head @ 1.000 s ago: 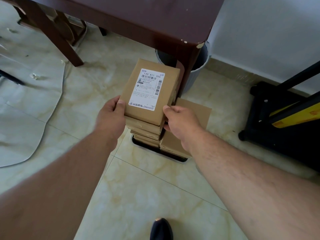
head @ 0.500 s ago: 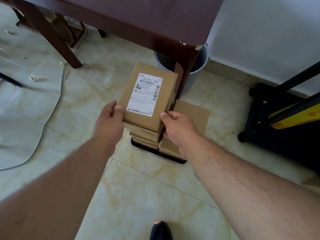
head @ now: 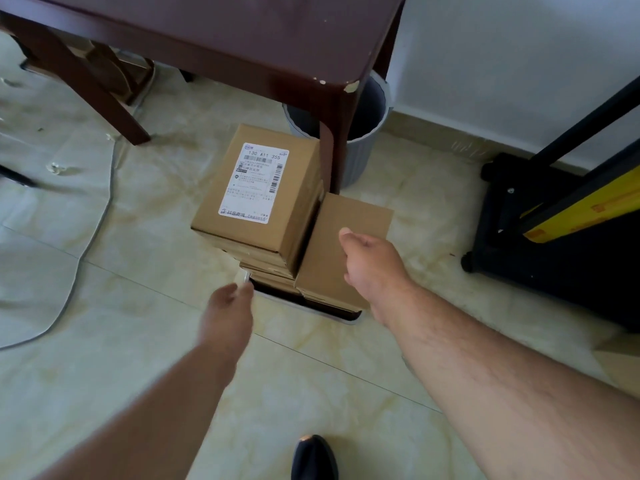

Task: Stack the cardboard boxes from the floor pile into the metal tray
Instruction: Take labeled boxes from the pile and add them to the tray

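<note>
A labelled cardboard box [head: 263, 199] tops a tall stack of boxes standing in the metal tray [head: 311, 308] on the floor. A lower stack with a plain box [head: 349, 223] on top fills the tray's right side. My left hand [head: 228, 313] is blurred, low beside the tray's near left corner, fingers loosely bent and holding nothing. My right hand [head: 372, 263] hovers over the plain box with fingers loosely curled, holding nothing.
A dark wooden table [head: 242, 39] overhangs the stack, its leg [head: 334, 147] just behind the boxes. A grey bin [head: 363, 133] stands behind that leg. A black and yellow cart [head: 554, 216] sits right. A cable [head: 86, 244] lies left. My shoe [head: 313, 459] is below.
Both hands let go of the labelled box, which now rests on the stack. My left hand dropped down and back; my right hand drew back to the right.
</note>
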{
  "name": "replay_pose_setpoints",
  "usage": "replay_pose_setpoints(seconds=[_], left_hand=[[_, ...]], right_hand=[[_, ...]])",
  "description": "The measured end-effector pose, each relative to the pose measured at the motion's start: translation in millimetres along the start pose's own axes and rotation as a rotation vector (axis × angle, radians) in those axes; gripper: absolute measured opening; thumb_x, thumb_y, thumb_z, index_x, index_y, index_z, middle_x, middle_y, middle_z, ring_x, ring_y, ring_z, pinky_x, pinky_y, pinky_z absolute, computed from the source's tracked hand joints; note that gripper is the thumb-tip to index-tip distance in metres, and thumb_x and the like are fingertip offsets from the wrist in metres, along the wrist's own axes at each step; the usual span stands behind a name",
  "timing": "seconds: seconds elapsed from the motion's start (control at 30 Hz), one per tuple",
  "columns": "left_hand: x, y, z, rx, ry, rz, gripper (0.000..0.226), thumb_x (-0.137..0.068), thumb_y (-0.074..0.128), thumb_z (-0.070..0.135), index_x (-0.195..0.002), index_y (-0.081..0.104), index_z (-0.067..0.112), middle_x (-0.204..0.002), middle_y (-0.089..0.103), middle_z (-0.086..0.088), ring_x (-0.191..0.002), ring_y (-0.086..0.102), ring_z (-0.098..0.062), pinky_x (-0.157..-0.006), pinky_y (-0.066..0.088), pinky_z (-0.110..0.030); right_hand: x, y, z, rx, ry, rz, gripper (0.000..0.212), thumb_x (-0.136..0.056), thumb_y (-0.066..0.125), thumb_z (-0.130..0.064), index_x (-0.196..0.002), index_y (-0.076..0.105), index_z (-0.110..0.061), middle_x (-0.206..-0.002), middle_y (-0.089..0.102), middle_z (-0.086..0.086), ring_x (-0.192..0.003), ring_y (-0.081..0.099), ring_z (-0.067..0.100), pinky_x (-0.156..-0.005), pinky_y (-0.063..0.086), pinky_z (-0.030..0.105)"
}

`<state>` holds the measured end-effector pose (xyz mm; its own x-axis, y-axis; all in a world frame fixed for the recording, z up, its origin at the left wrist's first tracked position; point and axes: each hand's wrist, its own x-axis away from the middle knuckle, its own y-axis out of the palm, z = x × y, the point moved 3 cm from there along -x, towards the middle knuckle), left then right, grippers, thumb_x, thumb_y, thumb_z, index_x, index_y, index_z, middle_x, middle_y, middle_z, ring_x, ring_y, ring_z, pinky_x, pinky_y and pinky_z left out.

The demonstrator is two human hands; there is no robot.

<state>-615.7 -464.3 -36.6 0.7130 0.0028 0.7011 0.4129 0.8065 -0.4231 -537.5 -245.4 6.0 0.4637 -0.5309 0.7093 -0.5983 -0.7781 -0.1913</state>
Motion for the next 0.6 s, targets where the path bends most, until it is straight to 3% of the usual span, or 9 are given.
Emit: replay_pose_setpoints(seconds=[0.07,0.1,0.13,0.17,0.2,0.27,0.33,0.37,0.6], left_hand=[[26.5,29.3,-17.1,-0.124,-0.028,-0.152,0.065,-0.087,0.059,0.064,-0.142,0.056,0.029,-0.132,0.066,-0.002,-0.122,0.063,-0.030,-0.111,0.048,-0.051],[39.2,46.3,-21.1,-0.165,-0.039,-0.219,0.057,-0.092,0.061,0.058,-0.142,0.056,0.030,-0.129,0.066,0.001,-0.119,0.064,-0.029,-0.110,0.048,-0.048],[50.2,64.6,-21.9,-0.187,-0.040,-0.273,0.050,-0.097,0.062,0.054,-0.141,0.055,0.032,-0.129,0.066,0.004,-0.118,0.065,-0.027,-0.109,0.047,-0.045],[60.8,83.1,-19.2,-0.199,-0.032,-0.314,0.044,-0.099,0.061,0.051,-0.140,0.054,0.035,-0.129,0.065,0.006,-0.118,0.064,-0.026,-0.108,0.047,-0.044],[71.8,102.3,-13.7,-0.205,-0.009,-0.343,0.041,-0.099,0.060,0.050,-0.138,0.053,0.038,-0.130,0.065,0.006,-0.120,0.063,-0.024,-0.109,0.047,-0.043],[90.6,139.5,-1.4,-0.223,0.071,-0.373,0.037,-0.099,0.060,0.052,-0.133,0.055,0.039,-0.133,0.065,0.008,-0.121,0.062,-0.021,-0.112,0.047,-0.045],[111.0,175.7,10.5,-0.239,0.138,-0.390,0.046,-0.097,0.060,0.054,-0.139,0.054,0.037,-0.136,0.063,0.011,-0.123,0.062,-0.020,-0.115,0.046,-0.046],[121.5,194.5,14.8,-0.246,0.156,-0.396,0.054,-0.095,0.060,0.056,-0.145,0.052,0.035,-0.137,0.062,0.013,-0.124,0.062,-0.020,-0.116,0.044,-0.046],[194.5,324.9,19.4,-0.323,0.228,-0.436,0.054,-0.097,0.063,0.052,-0.147,0.050,0.035,-0.142,0.059,0.006,-0.128,0.058,-0.020,-0.115,0.045,-0.048]], right_hand=[[2.2,-23.2,15.1,-0.007,-0.003,0.013,0.048,-0.103,0.052,-0.046,-0.113,0.068,-0.002,-0.115,0.070,0.018,-0.112,0.067,0.033,-0.104,0.052,0.049],[3.5,-36.7,24.2,0.001,-0.002,0.004,0.044,-0.103,0.052,-0.046,-0.101,0.072,-0.007,-0.102,0.073,0.015,-0.099,0.070,0.029,-0.107,0.048,0.055],[3.9,-51.6,33.7,0.003,0.002,0.024,0.042,-0.102,0.052,-0.046,-0.079,0.068,-0.015,-0.079,0.068,0.004,-0.078,0.067,0.023,-0.088,0.054,0.040],[1.4,-67.4,45.9,-0.004,0.006,0.055,0.044,-0.101,0.052,-0.046,-0.065,0.055,-0.021,-0.064,0.055,-0.005,-0.065,0.055,0.018,-0.073,0.038,0.039],[1.3,-86.1,57.1,-0.011,0.013,0.082,0.043,-0.100,0.053,-0.045,-0.062,0.050,-0.026,-0.062,0.050,-0.011,-0.064,0.051,0.015,-0.078,0.045,0.035],[4.2,-124.0,79.2,-0.027,0.027,0.131,0.025,-0.102,0.054,-0.044,-0.085,0.070,-0.033,-0.089,0.068,-0.012,-0.090,0.064,0.012,-0.093,0.051,0.036],[8.3,-163.6,103.5,-0.049,0.041,0.153,0.036,-0.102,0.054,-0.044,-0.126,0.070,-0.023,-0.126,0.069,-0.002,-0.119,0.063,0.018,-0.109,0.049,0.043],[12.0,-184.2,114.2,-0.053,0.060,0.169,0.043,-0.102,0.054,-0.044,-0.134,0.066,-0.019,-0.133,0.066,0.000,-0.125,0.061,0.020,-0.111,0.047,0.045],[46.3,-334.5,179.6,-0.046,0.092,0.247,0.045,-0.106,0.049,-0.042,-0.139,0.063,-0.014,-0.137,0.065,0.006,-0.129,0.058,0.024,-0.115,0.041,0.042]])
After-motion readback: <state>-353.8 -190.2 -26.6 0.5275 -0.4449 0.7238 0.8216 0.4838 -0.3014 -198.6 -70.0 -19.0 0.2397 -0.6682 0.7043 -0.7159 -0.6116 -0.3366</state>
